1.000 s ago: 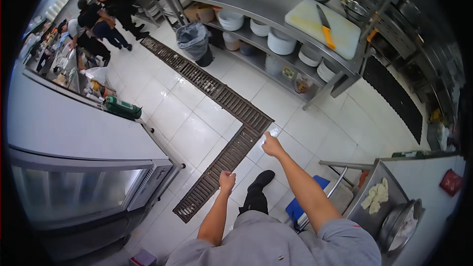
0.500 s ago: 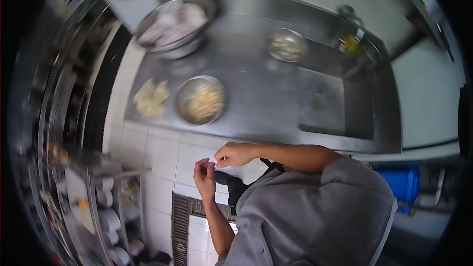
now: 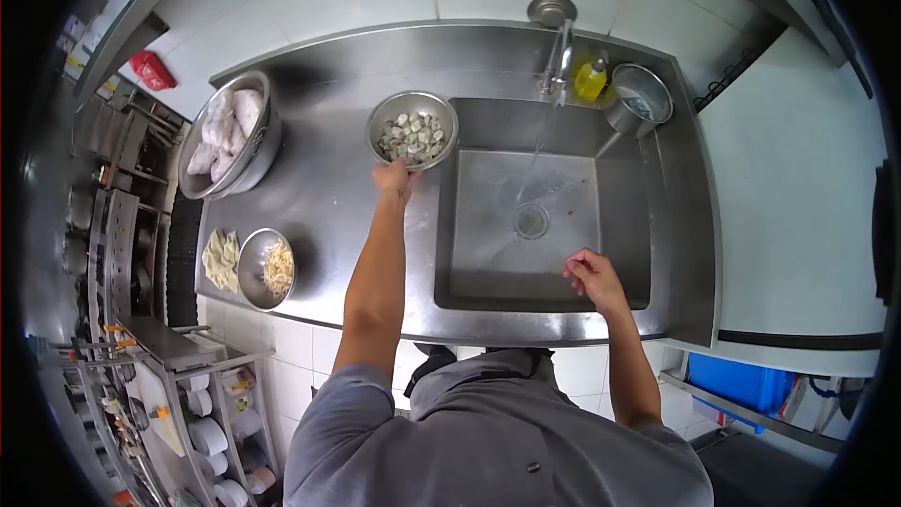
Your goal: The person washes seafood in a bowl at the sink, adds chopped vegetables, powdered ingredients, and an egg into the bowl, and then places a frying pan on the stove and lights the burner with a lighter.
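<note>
My left hand [image 3: 394, 178] grips the near rim of a steel bowl [image 3: 374, 122] on the steel counter, left of the sink. Small pale grey pieces [image 3: 411, 138] lie in this bowl. Over the front right part of the sink basin [image 3: 479, 272], my right hand [image 3: 591, 277] hangs with fingers loosely curled and apart, holding nothing. Water runs from the faucet [image 3: 560, 61] toward the drain [image 3: 531, 221].
A large bowl [image 3: 266, 155] of pale meat stands at the left, with a smaller bowl [image 3: 249, 272] of shreds and a crumpled cloth [image 3: 221, 259] nearer. Behind the sink are a yellow bottle [image 3: 590, 81] and a metal pot [image 3: 619, 117].
The view has turned from the floor drain to the sink counter. My hands, together half a second ago, are now apart; the left has taken hold of the bowl of pale grey pieces.
</note>
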A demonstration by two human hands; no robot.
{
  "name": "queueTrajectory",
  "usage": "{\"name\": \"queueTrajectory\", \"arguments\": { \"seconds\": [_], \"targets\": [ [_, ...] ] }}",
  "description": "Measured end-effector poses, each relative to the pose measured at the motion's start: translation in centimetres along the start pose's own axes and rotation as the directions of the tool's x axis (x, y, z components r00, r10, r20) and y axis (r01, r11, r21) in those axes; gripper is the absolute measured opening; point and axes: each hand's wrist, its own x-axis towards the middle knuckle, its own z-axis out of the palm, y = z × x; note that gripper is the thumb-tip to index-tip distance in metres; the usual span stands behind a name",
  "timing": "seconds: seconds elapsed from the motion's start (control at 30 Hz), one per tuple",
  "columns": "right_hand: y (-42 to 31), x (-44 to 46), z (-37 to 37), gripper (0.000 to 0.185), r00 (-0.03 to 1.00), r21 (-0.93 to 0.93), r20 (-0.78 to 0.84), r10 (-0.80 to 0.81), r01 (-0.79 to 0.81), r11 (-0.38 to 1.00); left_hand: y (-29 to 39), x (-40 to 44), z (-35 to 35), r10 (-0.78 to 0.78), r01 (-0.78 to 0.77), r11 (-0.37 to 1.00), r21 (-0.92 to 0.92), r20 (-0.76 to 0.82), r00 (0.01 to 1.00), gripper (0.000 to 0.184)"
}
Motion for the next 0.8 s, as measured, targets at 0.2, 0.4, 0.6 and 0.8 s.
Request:
{"name": "queueTrajectory", "arguments": {
  "seconds": [0.2,0.4,0.6,0.8],
  "targets": [
    [-5.9,12.0,-2.4,0.007,0.952,0.073,-0.007,-0.306,0.305,0.949,0.2,-7.5,6.6,-0.048,0.022,0.987,0.157,0.165,0.985,0.030],
    [-8.4,24.7,-0.2,0.043,0.846,-0.638,0.008,-0.533,0.415,0.649,-4.0,-11.7,13.8,-0.126,0.077,0.986,0.149,0.355,0.926,0.025],
    [-3.9,26.9,2.2,0.060,0.996,-0.315,0.046,-0.082,0.092,0.945,-8.4,-13.2,16.3,-0.186,0.065,0.942,0.329,0.351,0.918,0.019],
    [-9.2,23.8,-3.0,0.047,0.965,-0.261,0.261,0.011,0.060,0.963,-9.9,-12.8,14.2,-0.310,0.231,0.944,0.234,0.398,0.863,0.027]
  ]
}}
